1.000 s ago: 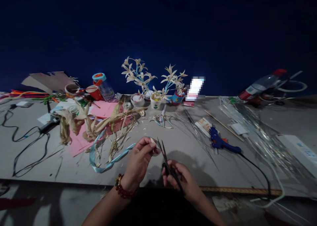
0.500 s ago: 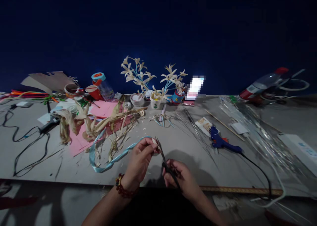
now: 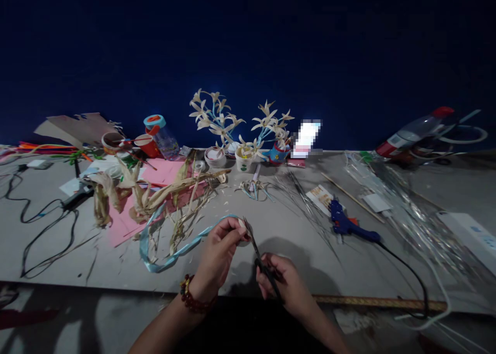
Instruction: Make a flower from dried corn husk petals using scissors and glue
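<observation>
Above the front part of the table, my left hand [image 3: 222, 245] pinches a small pale piece [image 3: 242, 223] between thumb and fingers. Dark scissors [image 3: 259, 253] are gripped in my right hand [image 3: 279, 276], their blades pointing up and left beside the pale piece. A light blue ribbon [image 3: 165, 265] curves from the left side of the table up to my left hand; whether the fingers hold it is hidden. Behind my hands a small bundle of wires [image 3: 253, 186] lies on the table. Pale flowers on blue stems [image 3: 220, 116] stand farther back.
Dried husks [image 3: 139, 201] and pink paper [image 3: 120, 227] lie on the left of the table [image 3: 116, 271]. A blue glue gun [image 3: 352, 227] with a black cable, thin wires [image 3: 306, 204] and a tilted bottle [image 3: 411, 134] are on the right. Small cups [image 3: 244, 160] stand at the back.
The view has shifted very slightly. Both hands stay almost in place, and the scissors remain beside the pale piece.
</observation>
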A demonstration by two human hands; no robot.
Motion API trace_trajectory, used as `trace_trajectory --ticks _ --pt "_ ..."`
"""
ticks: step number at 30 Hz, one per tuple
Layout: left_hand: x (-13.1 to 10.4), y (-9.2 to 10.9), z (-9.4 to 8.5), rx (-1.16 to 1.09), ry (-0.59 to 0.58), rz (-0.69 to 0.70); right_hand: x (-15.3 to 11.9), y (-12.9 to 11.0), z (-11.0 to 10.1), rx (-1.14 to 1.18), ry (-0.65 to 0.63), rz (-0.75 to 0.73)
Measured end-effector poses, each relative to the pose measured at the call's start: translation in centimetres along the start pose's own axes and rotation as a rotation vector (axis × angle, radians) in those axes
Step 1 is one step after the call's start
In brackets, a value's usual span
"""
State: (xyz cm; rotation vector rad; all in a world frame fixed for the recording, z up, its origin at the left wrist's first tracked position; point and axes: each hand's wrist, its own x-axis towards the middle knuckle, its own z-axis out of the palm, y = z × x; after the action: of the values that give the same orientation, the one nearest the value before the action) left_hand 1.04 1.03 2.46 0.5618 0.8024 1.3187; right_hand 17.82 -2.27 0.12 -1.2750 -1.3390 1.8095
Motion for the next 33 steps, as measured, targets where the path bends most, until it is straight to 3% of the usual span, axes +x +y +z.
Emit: trace_trajectory --ticks 6,10,12,17,20,25,33 --pt "0.0 0.1 0.0 0.049 0.013 0.022 0.1 0.4 0.0 0.001 0.016 -0.025" --pt "0.0 0.3 -0.2 0.106 0.021 0.039 0.1 1.0 -1.5 -0.075 0.056 -0.020" --pt "0.0 0.5 -0.3 0.119 0.009 0.039 -0.2 1.3 -3.0 -0.237 0.122 -0.031" --pt "-0.1 0.5 -0.6 0.186 -0.047 0.038 -1.5 2.5 -7.0 -0.937 0.428 -0.026" --pt "-0.1 0.5 -0.5 0.221 -0.053 0.044 -2.1 3.4 -8.2 -1.163 0.495 -0.003" --pt "-0.3 0.3 -0.4 0.274 -0.031 0.040 -1.9 3.4 -8.4 -1.331 0.491 0.032" --pt "-0.5 0.0 -0.7 0.253 -0.052 0.038 -0.4 0.6 -8.9 -1.373 0.345 0.030"
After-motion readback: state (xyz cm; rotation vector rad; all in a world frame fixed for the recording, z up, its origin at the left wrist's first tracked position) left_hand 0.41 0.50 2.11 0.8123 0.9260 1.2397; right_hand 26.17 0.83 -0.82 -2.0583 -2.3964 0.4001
